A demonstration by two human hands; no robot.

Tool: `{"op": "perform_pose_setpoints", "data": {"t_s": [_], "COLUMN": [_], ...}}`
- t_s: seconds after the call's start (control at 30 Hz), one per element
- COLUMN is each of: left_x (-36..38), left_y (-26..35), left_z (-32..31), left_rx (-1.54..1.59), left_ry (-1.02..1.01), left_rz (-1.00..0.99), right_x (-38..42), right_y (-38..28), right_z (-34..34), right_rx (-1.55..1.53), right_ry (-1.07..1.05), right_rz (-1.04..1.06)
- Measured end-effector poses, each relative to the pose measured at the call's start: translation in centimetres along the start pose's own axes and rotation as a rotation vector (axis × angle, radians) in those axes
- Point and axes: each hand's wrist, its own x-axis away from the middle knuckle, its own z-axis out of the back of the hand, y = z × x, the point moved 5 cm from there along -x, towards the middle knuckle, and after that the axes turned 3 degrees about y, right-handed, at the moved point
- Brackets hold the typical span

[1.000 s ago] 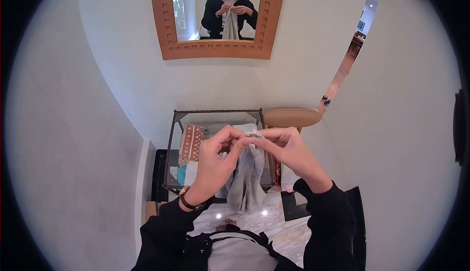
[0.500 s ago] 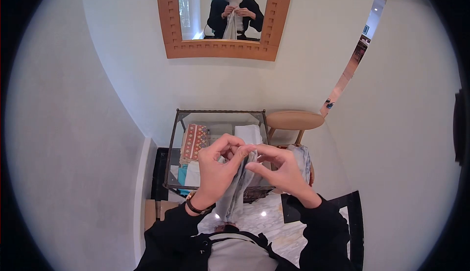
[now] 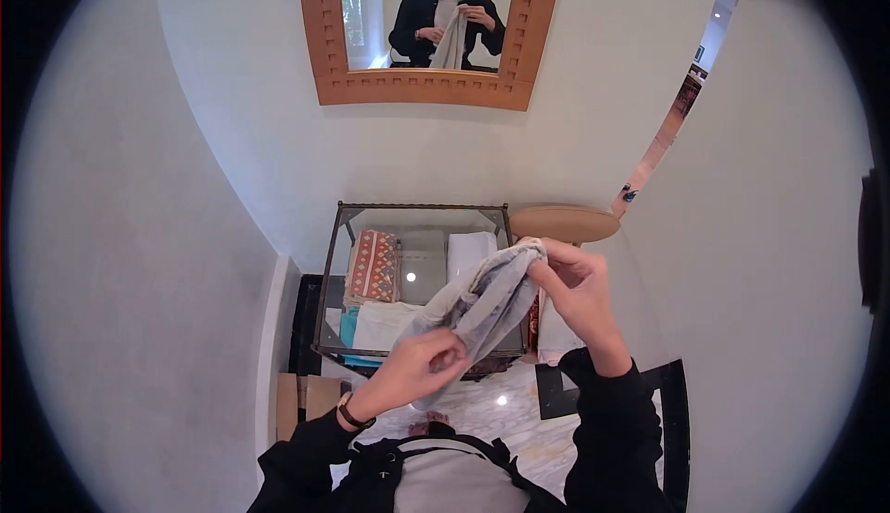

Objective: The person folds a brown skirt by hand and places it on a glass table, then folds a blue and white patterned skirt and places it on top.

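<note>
Grey cloth (image 3: 496,309) slants from a raised right hand (image 3: 582,300), in front of a glass-topped table (image 3: 422,205).
Fingertips and thumb pinch the gathered end at the cloth's 1 o'clock, a hold that appears to carry its weight and let the folds fall toward 7 o'clock; the left hand (image 3: 415,367), at 8 o'clock, seems to steady the lower folds, though whether its curled fingers grip fabric cannot be told. The right forearm rises with wrist bent inward; the left reaches in low. A stool (image 3: 565,224) stands at 1 o'clock.
</note>
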Motion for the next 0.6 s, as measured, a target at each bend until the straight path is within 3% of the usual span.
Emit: {"op": "perform_pose_setpoints", "data": {"t_s": [0.1,0.2,0.3,0.4,0.5,0.6], "left_x": [0.5,0.6,1.1,1.7,3.1,3.8], "left_y": [1.3,2.0,-0.3,0.5,-0.1,0.7], "left_z": [1.8,0.2,-2.8,-2.6,-2.1,-1.4], "left_rx": [-0.204,0.075,0.025,-0.222,-0.186,-0.165], "left_ry": [0.504,0.480,0.277,0.464,0.577,0.637], "left_rz": [-0.286,-0.221,-0.088,-0.362,-0.354,-0.490], "right_x": [0.1,0.1,0.0,-0.1,0.2,0.4], "right_y": [-0.6,-1.0,-1.5,-2.1,-2.4,-2.3], "right_z": [-0.1,-0.9,-1.2,-0.8,-0.3,0.2], "right_rx": [0.040,0.055,0.096,0.119,0.081,0.078], "right_ry": [-0.038,-0.058,-0.077,-0.076,-0.043,-0.015], "right_rz": [0.027,0.054,0.106,0.151,0.117,0.091]}}
